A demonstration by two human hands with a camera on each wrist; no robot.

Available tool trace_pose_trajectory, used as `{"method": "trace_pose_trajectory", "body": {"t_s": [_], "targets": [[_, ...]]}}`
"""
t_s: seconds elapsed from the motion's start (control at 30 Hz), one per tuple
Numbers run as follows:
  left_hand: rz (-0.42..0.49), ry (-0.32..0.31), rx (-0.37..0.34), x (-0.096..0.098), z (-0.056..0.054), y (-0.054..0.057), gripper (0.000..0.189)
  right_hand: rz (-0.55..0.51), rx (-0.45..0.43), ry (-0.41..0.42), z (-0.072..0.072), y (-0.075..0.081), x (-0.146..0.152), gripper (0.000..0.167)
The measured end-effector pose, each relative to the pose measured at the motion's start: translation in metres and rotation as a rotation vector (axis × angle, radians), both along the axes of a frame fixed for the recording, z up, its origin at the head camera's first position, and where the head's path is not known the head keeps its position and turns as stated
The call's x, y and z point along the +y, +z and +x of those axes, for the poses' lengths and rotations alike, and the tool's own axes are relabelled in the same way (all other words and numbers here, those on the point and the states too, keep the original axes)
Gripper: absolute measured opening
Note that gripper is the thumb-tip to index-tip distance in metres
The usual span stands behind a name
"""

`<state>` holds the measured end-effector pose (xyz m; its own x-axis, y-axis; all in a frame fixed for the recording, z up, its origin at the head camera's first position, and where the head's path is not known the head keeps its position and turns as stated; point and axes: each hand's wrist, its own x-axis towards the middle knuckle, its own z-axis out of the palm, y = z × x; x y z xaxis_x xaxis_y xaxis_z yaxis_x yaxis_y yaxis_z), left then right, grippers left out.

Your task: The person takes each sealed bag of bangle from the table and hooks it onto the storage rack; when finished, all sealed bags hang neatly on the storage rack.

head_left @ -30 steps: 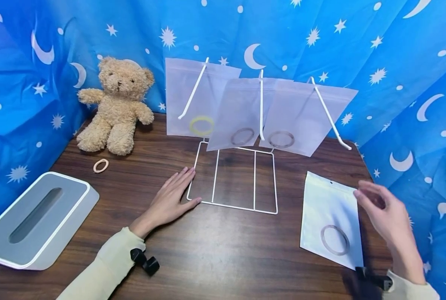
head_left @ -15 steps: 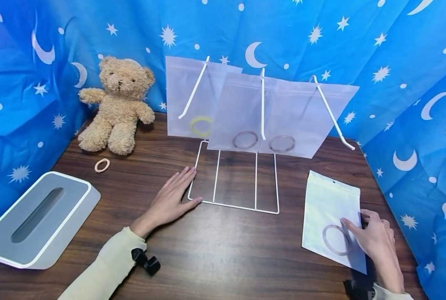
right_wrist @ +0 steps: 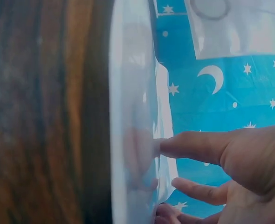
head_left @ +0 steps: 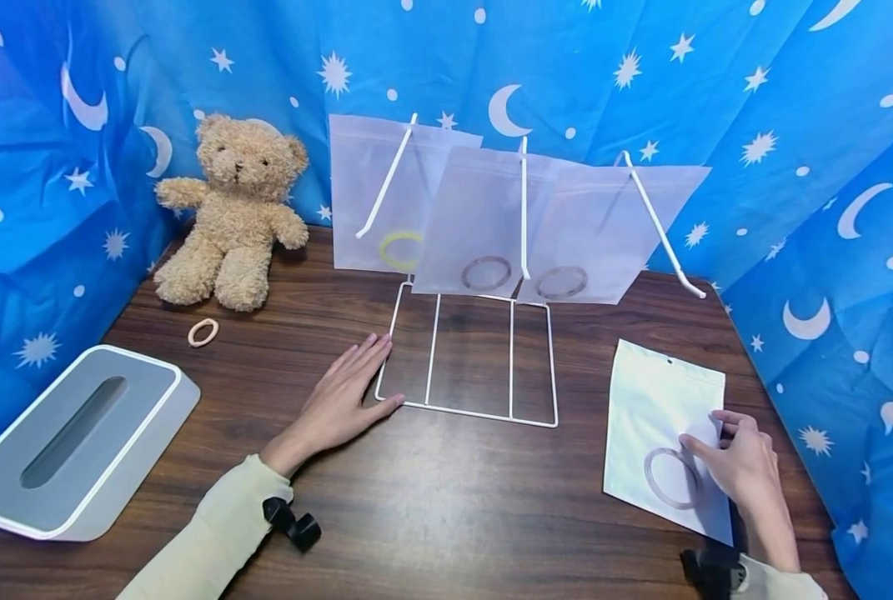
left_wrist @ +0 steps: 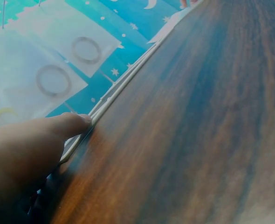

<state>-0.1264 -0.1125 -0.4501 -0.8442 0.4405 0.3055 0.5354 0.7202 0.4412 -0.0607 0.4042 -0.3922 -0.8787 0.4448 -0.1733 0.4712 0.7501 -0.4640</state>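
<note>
My left hand (head_left: 341,398) lies flat at the near left corner of a white wire display rack (head_left: 457,410), its fingertips and thumb touching the base frame. In the left wrist view, the thumb (left_wrist: 72,125) is against the rack's wire. On the right, my right hand (head_left: 746,462) holds the right edge of a white zip bag (head_left: 641,417). The thumb is on the bag's face and the other fingers are at its edge, partly hidden. A ring (head_left: 650,483) shows through that bag, which lies on the table. Up close, the right wrist view shows the thumb (right_wrist: 193,145) against the bag's surface.
Three frosted zip bags, including a middle one (head_left: 464,208), hang from the rack's hooks, each with a ring inside. A teddy bear (head_left: 236,208), a loose beige ring (head_left: 203,332) and a grey-white tissue box (head_left: 146,433) stand or lie at left. A blue curtain (head_left: 566,50) surrounds the table.
My right hand has come down from above the bag's upper right corner to its right edge and taken hold there; the bag has shifted slightly. My left hand has stayed in place.
</note>
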Motion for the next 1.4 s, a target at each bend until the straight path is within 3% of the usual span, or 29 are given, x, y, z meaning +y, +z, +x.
{"method": "trace_pose_trajectory", "body": {"t_s": [0.17, 0.47, 0.6, 0.73, 0.83, 0.9, 1.03, 1.1, 1.2, 1.4], "targets": [[-0.001, 0.003, 0.003, -0.001, -0.001, -0.001, 0.082, -0.046, 0.040, 0.019, 0.000, -0.005, 0.007, 0.073], [-0.008, -0.001, 0.013, -0.001, -0.001, -0.003, 0.083, -0.098, 0.242, 0.089, 0.007, -0.015, 0.015, 0.046], [-0.002, 0.000, 0.017, 0.000, -0.001, -0.004, 0.083, -0.187, 0.210, 0.102, 0.007, -0.015, 0.022, 0.050], [-0.003, 0.000, 0.019, 0.000, 0.000, -0.004, 0.083, -0.290, 0.140, 0.035, 0.008, -0.013, 0.027, 0.057], [-0.005, 0.000, 0.022, 0.000, 0.000, -0.004, 0.083, -0.287, 0.151, -0.004, 0.012, -0.009, 0.027, 0.056], [-0.004, -0.001, 0.021, 0.000, 0.000, -0.003, 0.083, -0.270, 0.209, -0.017, 0.016, -0.004, 0.024, 0.053], [-0.003, -0.001, 0.015, 0.000, 0.001, -0.002, 0.083, -0.299, 0.430, -0.051, 0.029, 0.013, 0.010, 0.042], [-0.003, 0.000, 0.012, 0.000, 0.001, -0.002, 0.083, -0.336, 0.556, -0.047, 0.037, 0.025, 0.001, 0.039], [-0.002, 0.000, 0.007, 0.000, 0.002, -0.001, 0.083, -0.291, 0.690, 0.000, 0.048, 0.041, -0.009, 0.036], [0.004, -0.005, 0.005, 0.000, 0.002, -0.002, 0.082, -0.163, 0.797, 0.104, 0.060, 0.059, -0.021, 0.035]]}}
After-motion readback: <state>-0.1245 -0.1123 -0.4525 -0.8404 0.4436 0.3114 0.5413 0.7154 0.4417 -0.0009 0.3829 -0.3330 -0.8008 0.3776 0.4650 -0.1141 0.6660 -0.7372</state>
